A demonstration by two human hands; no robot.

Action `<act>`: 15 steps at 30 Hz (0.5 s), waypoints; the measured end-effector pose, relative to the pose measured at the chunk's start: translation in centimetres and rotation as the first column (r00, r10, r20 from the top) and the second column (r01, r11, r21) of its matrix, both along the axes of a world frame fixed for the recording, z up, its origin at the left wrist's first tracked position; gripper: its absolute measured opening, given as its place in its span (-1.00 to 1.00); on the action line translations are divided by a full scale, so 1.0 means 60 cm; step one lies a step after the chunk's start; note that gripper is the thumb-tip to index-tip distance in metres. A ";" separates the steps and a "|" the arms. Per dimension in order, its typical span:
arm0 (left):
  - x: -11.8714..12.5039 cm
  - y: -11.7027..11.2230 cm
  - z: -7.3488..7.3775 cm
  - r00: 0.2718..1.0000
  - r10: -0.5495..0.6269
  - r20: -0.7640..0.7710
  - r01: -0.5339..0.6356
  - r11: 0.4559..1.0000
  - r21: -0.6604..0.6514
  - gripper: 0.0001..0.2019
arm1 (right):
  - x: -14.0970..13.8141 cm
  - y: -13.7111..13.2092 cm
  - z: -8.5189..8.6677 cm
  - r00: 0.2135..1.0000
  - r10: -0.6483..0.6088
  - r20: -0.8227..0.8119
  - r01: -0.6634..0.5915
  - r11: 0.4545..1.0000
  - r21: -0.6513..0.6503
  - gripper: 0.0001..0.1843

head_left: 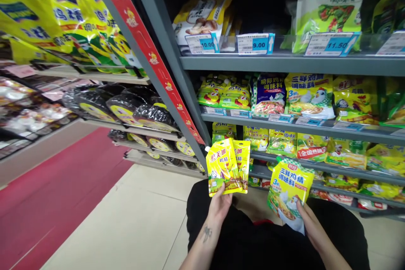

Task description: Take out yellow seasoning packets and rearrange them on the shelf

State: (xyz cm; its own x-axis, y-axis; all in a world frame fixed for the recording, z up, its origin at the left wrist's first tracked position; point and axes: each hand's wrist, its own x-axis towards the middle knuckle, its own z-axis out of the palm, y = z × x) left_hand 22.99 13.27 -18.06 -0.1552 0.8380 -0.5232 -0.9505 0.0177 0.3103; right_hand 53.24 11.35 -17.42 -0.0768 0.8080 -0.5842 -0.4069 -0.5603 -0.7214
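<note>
Pinching two overlapping yellow packets at five o'clock, your left hand has its thumb across the front one, fingers mostly hidden behind. Your right hand grips a green-topped packet at four o'clock, thumb on its face. All three are held clear of the shelf at three o'clock, where similar packets stand; none is set down yet.

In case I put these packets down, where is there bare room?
The pale floor tiles are bare between the red floor strip and the left leg. A gap separates the yellow packets in the left hand from the bag in the right hand. The middle shelf ahead is crowded.
</note>
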 end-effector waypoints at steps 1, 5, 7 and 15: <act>0.001 0.000 -0.003 1.000 0.000 0.008 0.000 1.000 -0.002 -0.57 | -0.002 -0.001 0.006 1.000 -0.014 0.003 0.014 1.000 0.009 -0.02; 0.015 -0.008 -0.018 0.999 -0.028 0.028 0.027 0.999 0.021 -0.61 | -0.003 -0.004 0.009 0.993 -0.106 -0.051 0.104 0.994 -0.038 0.08; 0.027 -0.015 -0.025 0.997 -0.067 0.026 0.067 0.997 0.028 -0.60 | 0.000 -0.002 0.002 0.988 -0.124 -0.096 0.116 0.990 -0.085 0.19; 0.060 -0.026 -0.031 0.990 -0.142 -0.003 0.142 0.989 0.046 -0.71 | 0.007 -0.003 0.004 0.972 -0.144 -0.185 0.120 0.983 -0.136 0.35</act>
State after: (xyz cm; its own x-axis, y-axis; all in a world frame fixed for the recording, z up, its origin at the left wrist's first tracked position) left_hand 26.58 11.74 -19.91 -0.0331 0.8746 -0.4837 -0.9393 0.1381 0.3141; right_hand 53.67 11.16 -17.18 -0.0960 0.7414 -0.6642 -0.6082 -0.5719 -0.5505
